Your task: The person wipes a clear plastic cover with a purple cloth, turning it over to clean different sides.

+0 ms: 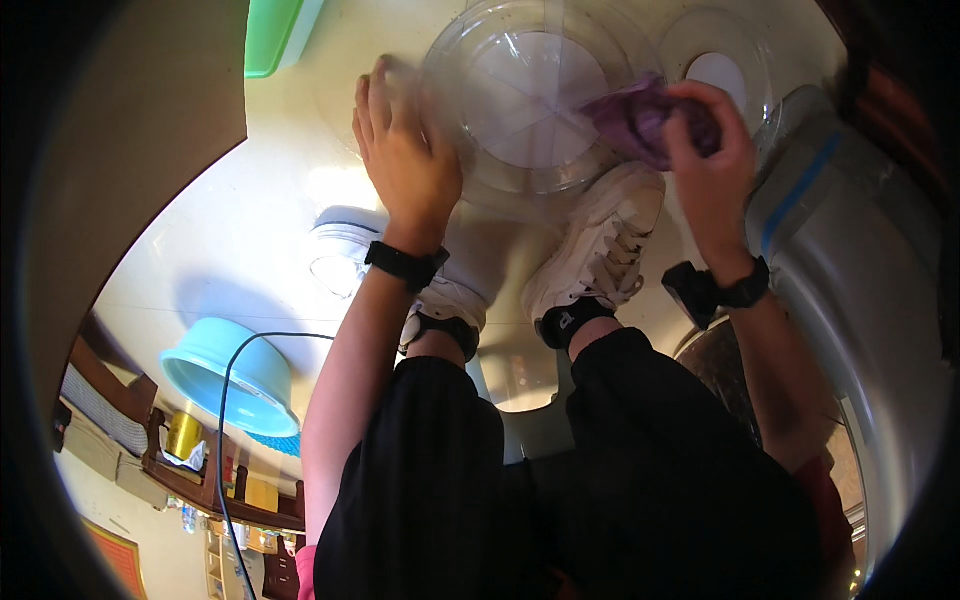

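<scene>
My right hand (pixel 712 139) grips a crumpled purple cloth (pixel 645 124), slightly blurred, over the right rim of a round clear plastic container (pixel 536 105). Faint lines radiate across the container, and a white round area shows at its middle. At the container's left edge is my left hand (pixel 409 150), back upward and fingers stretched forward. Its fingertips and thumb side are blurred, so its grip on the rim is unclear. A smaller clear round container (pixel 754 67) with a white disc lies behind my right hand.
White shoes (pixel 600 240) stand just below the container. A grey plastic bin-like object (pixel 840 247) with a blue stripe curves along the right. To the left, a light-blue basin (pixel 225 367) lies tipped near a black cable (pixel 223 442). A green container (pixel 277 34) is at top left.
</scene>
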### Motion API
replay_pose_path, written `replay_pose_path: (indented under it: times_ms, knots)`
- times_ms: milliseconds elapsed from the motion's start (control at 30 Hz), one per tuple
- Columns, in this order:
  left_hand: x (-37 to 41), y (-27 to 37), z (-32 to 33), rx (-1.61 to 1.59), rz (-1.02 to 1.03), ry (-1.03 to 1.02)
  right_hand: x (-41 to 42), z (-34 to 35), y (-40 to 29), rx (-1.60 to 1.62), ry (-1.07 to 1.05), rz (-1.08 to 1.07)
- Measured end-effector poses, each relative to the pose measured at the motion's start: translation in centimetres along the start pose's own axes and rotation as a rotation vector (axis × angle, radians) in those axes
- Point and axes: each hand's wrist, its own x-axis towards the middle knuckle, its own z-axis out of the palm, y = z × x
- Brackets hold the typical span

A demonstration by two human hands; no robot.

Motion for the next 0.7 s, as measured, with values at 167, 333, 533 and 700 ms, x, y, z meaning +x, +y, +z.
replay_pose_path:
  times_ms: [167, 333, 533, 700]
  knots:
    - [0.7, 1.2, -1.7, -0.466, -0.324, -0.039, -0.8, -2.9, 2.0, 0.385, 0.208, 0.298]
    - [0.8, 2.8, -3.5, -0.678, -0.411, -0.061, -3.0, -4.2, 3.3, 0.540, 0.267, 0.461]
    - [1.7, 4.6, -5.8, -0.749, -0.459, -0.049, -5.4, -5.4, 3.2, 0.628, 0.350, 0.553]
    - [2.7, 4.6, -8.4, -0.847, -0.548, -0.055, -5.9, -7.0, 0.9, 0.583, 0.494, 0.471]
